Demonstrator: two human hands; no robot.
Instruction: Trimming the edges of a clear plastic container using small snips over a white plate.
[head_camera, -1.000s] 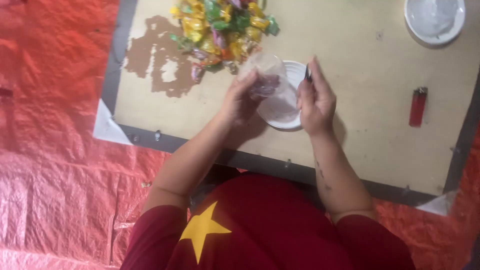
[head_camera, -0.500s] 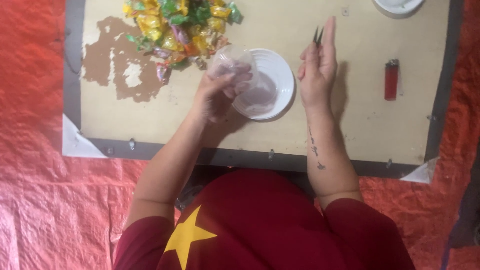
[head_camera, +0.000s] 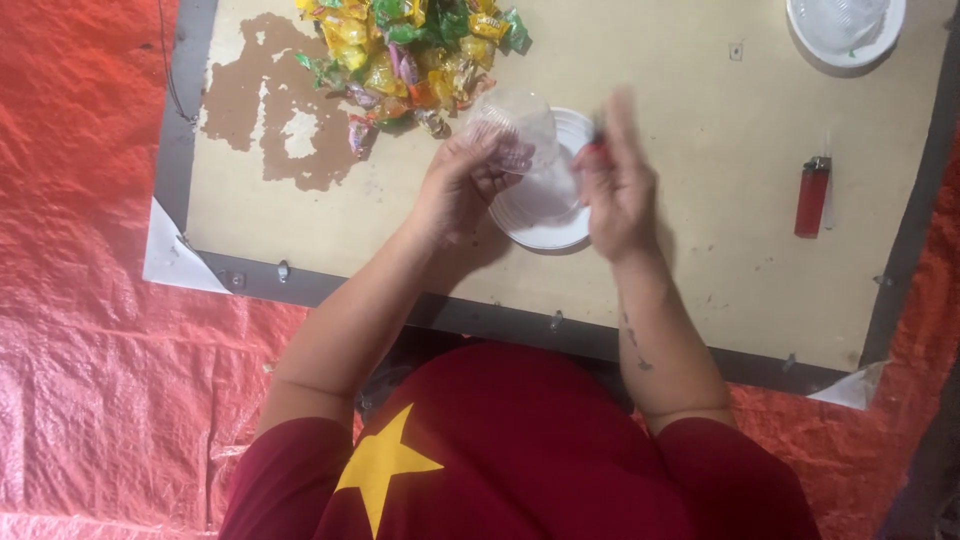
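Observation:
My left hand (head_camera: 462, 186) grips a small clear plastic cup (head_camera: 515, 127), tilted on its side above a white round lid (head_camera: 548, 205) that lies on the tan board (head_camera: 700, 130). My right hand (head_camera: 618, 185) is raised beside the cup, blurred, and pinches a small thin tool with a red tip (head_camera: 597, 150) between thumb and fingers. A heap of sweets in yellow, green and pink wrappers (head_camera: 410, 50) lies just beyond my left hand.
A red lighter (head_camera: 811, 196) lies to the right on the board. A white lid with clear cups on it (head_camera: 845, 28) sits at the far right corner. A brown patch (head_camera: 270, 110) marks the board's left side. Orange plastic sheeting (head_camera: 80, 300) surrounds the board.
My right hand, held flat and apart half a second ago, has swung in towards the cup and is blurred. The left hand still holds the cup over the lid.

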